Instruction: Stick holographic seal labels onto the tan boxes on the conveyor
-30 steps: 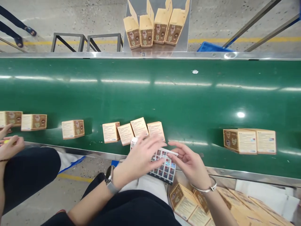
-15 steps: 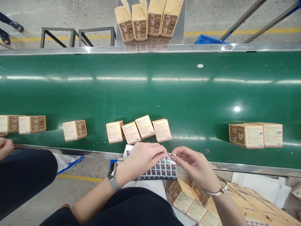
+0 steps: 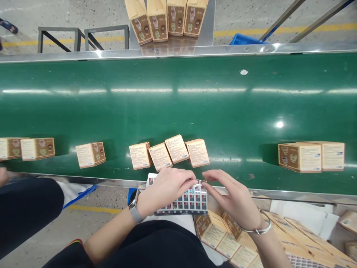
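The left hand is hiding part of the printed sheet; the view's left edge is cropping a co-worker's hand.

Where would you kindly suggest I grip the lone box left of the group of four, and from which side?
Probably across its left and right sides, from above: the lone box is flat-faced, with gaps separating it from the boxes on either side.
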Demonstrator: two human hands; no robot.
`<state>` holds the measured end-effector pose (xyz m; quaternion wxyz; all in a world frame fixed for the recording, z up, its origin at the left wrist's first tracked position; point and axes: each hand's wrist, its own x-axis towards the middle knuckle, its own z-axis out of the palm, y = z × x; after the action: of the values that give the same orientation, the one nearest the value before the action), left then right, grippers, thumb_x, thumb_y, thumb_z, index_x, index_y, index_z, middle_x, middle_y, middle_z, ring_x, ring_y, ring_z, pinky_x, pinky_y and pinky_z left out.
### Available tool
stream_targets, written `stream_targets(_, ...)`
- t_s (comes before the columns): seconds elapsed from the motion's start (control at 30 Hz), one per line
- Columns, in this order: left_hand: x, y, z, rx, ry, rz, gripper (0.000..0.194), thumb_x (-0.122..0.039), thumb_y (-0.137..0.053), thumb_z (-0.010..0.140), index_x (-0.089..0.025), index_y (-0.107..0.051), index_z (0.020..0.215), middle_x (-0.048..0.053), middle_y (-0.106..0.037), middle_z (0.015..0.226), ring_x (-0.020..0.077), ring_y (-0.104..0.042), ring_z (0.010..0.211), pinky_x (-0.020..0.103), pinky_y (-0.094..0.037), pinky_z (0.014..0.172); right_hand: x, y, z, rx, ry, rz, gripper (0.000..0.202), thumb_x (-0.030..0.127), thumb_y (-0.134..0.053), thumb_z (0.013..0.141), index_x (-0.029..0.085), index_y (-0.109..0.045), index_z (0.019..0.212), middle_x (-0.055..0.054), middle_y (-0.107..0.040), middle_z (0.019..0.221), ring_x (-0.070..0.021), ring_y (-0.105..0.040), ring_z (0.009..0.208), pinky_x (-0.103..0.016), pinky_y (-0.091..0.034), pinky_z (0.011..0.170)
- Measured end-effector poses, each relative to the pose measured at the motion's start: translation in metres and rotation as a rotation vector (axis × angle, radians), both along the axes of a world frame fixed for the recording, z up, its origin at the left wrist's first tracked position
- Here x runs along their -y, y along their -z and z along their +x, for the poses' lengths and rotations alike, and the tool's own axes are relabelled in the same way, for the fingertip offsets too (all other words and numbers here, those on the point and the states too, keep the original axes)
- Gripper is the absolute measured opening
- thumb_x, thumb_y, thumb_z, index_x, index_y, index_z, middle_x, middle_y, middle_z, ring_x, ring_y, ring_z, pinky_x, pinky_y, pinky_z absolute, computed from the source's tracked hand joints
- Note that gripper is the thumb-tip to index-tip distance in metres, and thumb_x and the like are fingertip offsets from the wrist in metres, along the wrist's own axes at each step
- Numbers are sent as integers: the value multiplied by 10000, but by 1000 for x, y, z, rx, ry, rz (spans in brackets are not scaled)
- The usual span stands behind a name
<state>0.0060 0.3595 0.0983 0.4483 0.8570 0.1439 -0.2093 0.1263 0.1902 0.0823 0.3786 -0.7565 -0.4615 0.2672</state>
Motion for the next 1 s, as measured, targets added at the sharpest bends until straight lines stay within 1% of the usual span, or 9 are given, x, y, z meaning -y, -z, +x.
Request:
stream_targets(0.1,-1,1,1,-21,-11,3,282,-322,-476,987,-204,-697,857,-5,-702,737,144,-604,655,264,-337,604,1,0,-6,281,-39,78,166,177,-547,941,238,-675,1026,-74,-736,1004,-233,-699,942,-392,-594,804)
stream_targets(0.2,-4,5,1,-67,-69,-34,288,-334,-470,981,-201,-701,871,1,-693,724,155,-608,660,269,-366,610,2,3,-8,344,-44,136,196,138,-568,913,268,-697,983,-66,-739,1023,-250,-688,1001,-425,-588,831)
stream_targets(0.3,-8,13,0,-107,-100,-69,267,-328,-485,964,-199,-705,887,9,-703,764,172,-633,714,269,-411,645,1,20,-3,140,148,122,122,203,-585,910,269,-687,903,-70,-731,1028,-254,-682,1015,-462,-575,877)
stream_targets(0.37,-8,21,1,-60,-63,-71,246,-305,-506,954,-201,-707,859,29,-732,990,176,-653,798,270,-439,702,-2,44,5,-49,372,57,107,312,-593,908,247,-666,864,-101,-706,1117,-266,-674,1048,-477,-571,888)
stream_targets(0.43,-4,29,2,0,19,-53,234,-293,-525,949,-201,-704,829,29,-658,1279,149,-650,755,267,-438,691,-7,71,12,-238,548,18,210,431,-614,874,225,-653,862,-141,-664,1223,-282,-668,1077,-470,-579,867)
stream_targets(0.53,6,42,3,36,163,23,238,-292,-533,950,-190,-686,800,19,-539,1448,96,-576,571,270,-352,551,-15,106,15,-457,662,27,314,521,-661,796,209,-641,828,-169,-649,1251,-304,-659,1099,-483,-560,899)
stream_targets(0.6,13,49,3,45,220,82,252,-278,-529,953,-172,-666,770,15,-507,1478,89,-550,539,278,-284,502,-18,117,11,-519,712,51,331,535,-677,766,210,-629,804,-163,-666,1220,-306,-656,1103,-498,-533,938)
stream_targets(0.73,18,57,3,53,252,117,277,-278,-533,955,-153,-642,732,14,-479,1500,85,-535,532,284,-238,479,-18,119,4,-475,778,83,313,521,-659,776,215,-603,809,-153,-688,1166,-291,-669,1065,-487,-531,926)
stream_targets(1.0,18,58,9,54,283,102,278,-288,-547,950,-151,-661,737,32,-514,1471,101,-575,571,286,-261,485,-18,119,-3,-215,831,63,276,469,-610,839,194,-594,858,-175,-679,1091,-271,-673,983,-471,-531,903)
